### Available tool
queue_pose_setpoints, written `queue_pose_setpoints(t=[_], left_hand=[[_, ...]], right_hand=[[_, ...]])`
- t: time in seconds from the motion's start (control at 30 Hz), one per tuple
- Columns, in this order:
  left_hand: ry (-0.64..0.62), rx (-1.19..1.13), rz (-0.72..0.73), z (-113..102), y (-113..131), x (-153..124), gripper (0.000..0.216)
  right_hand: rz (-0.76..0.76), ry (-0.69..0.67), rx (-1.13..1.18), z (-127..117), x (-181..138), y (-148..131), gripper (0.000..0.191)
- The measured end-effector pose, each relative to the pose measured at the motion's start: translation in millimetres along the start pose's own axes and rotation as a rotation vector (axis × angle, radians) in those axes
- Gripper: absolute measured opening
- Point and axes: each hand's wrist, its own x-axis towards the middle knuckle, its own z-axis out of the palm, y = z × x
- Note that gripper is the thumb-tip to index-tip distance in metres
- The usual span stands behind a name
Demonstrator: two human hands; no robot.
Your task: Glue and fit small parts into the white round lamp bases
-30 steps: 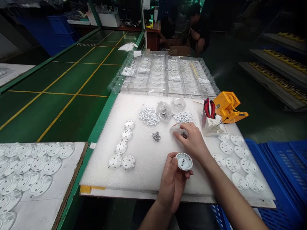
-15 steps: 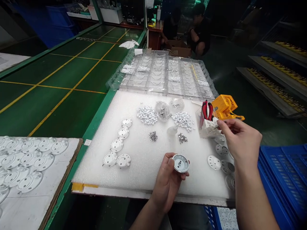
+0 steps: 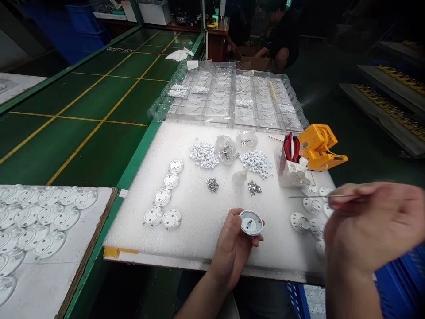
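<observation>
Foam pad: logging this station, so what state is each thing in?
Left hand, gripping a round white plastic disc.
Right hand, blurred, pinching a thin metal rod.
Red-handled pliers, standing handles up in a clear plastic box.
Clear bag of metal parts, lying on the foam.
Clear tray, some cells holding white parts.

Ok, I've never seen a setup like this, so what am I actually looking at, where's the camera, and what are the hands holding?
There's no machine here: these are a person's bare hands, filmed by one camera worn on their head, looking forward and down. The left hand holds a round white part. The blurred right hand pinches a thin metal pin. On the white foam sheet lie more round parts, a pile of small white pieces, metal bits, and a clear box holding red-handled pliers. A clear tray lies beyond.
</observation>
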Motion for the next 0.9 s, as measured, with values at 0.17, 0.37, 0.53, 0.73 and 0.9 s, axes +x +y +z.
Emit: queue_pose_setpoints(t=[0.17,0.37,0.53,0.73,0.9], left_hand=[[-0.004,0.01,-0.001,1,0,0,0.046],[0.0,0.02,0.007,2,1,1,0.047],[-0.004,0.017,0.011,2,-1,0,0.048],[0.001,0.013,0.012,2,-1,1,0.047],[0.004,0.009,0.011,1,-1,1,0.045]], right_hand=[[0.132,-0.158,0.047,24,-42,-2,0.031],[0.143,-0.215,0.025,26,-46,7,0.03],[0.141,-0.237,-0.026,29,-47,6,0.031],[0.16,-0.233,-0.038,26,-46,6,0.032],[0.176,-0.245,-0.041,24,-49,5,0.032]])
